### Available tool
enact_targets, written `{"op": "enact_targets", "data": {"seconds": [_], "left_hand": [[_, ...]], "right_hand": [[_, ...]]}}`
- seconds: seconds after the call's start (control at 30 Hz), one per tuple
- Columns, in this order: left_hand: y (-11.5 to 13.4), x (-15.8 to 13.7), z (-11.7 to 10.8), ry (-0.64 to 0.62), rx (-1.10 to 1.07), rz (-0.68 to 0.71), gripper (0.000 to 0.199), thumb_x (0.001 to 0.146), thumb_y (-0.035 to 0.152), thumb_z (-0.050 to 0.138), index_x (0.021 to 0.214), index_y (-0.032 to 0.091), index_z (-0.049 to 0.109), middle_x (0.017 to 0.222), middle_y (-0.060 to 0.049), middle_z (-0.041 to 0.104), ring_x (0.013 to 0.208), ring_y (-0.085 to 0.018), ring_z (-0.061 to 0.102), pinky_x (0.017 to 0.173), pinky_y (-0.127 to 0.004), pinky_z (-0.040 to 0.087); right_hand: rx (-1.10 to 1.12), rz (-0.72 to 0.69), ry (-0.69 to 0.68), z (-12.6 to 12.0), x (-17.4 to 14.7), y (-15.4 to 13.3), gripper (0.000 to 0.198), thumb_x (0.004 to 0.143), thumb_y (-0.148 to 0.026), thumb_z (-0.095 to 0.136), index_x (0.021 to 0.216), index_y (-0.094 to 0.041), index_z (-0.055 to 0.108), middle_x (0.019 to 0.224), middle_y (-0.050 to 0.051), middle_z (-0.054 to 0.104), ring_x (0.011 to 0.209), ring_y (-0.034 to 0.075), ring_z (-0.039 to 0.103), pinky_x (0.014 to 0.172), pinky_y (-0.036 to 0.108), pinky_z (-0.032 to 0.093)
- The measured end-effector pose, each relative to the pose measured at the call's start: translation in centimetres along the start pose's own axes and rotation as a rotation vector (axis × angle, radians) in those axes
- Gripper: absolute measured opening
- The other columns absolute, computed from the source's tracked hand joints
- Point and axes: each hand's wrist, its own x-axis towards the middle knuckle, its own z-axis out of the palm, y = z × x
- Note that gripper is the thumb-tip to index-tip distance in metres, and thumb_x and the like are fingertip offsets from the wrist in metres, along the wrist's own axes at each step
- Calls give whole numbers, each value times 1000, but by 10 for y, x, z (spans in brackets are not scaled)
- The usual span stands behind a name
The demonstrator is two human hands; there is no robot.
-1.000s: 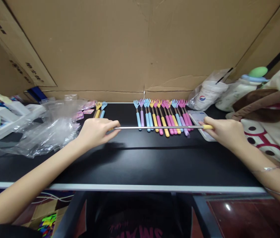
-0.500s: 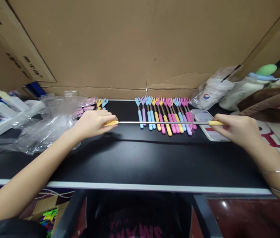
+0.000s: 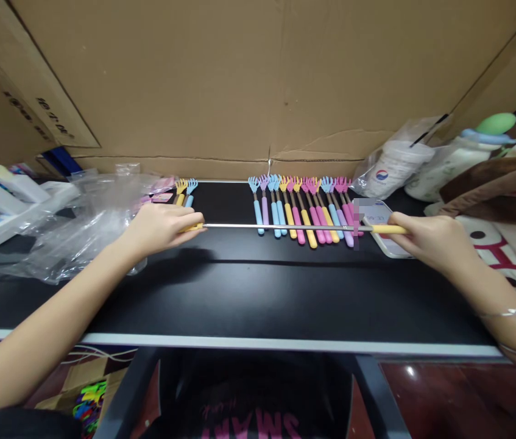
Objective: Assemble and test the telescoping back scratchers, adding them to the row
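A yellow telescopic back scratcher (image 3: 280,227) is stretched level between my hands, its thin metal rod drawn out long. My left hand (image 3: 161,227) is closed round the yellow claw end, which is mostly hidden by the fingers. The yellow handle is gripped by my right hand (image 3: 426,238). Behind the rod, a row of back scratchers (image 3: 306,213) in blue, purple, yellow and pink lies on the black table (image 3: 258,299), claws toward the back. Two more back scratchers (image 3: 185,190), yellow and blue, lie beyond my left hand.
Clear plastic bags (image 3: 88,213) and a white power strip (image 3: 24,210) lie at the left. On the right are a phone (image 3: 392,244), a bagged white cup (image 3: 395,167), a bottle (image 3: 461,158) and a plush bag (image 3: 499,201). Cardboard (image 3: 194,79) walls the back.
Both hands have shifted slightly left with the back scratcher. My left hand moved a little further than my right, and more of the yellow handle shows at the right hand.
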Motion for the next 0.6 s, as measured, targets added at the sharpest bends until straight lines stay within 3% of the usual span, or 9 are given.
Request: {"op": "enact_targets", "data": {"seconds": [0.23, 0.43, 0.6], "left_hand": [[5, 5, -3, 69, -11, -1, 26, 92, 34, 46, 74, 20, 59, 65, 3, 63, 58, -10, 57, 49, -24, 25], [39, 28, -10, 93, -102, 83, 37, 93, 37, 42, 64, 18, 52, 54, 3, 54, 51, -9, 53, 47, -24, 23], [52, 37, -12, 90, -160, 55, 35, 94, 34, 40, 65, 17, 52, 54, 3, 54, 50, -9, 52, 47, -24, 22]], "right_hand": [[2, 12, 13, -5, 0, -2, 27, 83, -45, 50, 74, -21, 57, 56, 4, 57, 50, 12, 44, 50, 24, 21], [93, -273, 69, -9, 6, -40, 26, 88, -37, 40, 75, -21, 55, 57, 2, 59, 49, 12, 48, 50, 23, 22], [111, -321, 141, -13, 9, -61, 28, 90, -37, 34, 76, -21, 52, 54, 1, 58, 44, 12, 47, 49, 23, 20]]}}
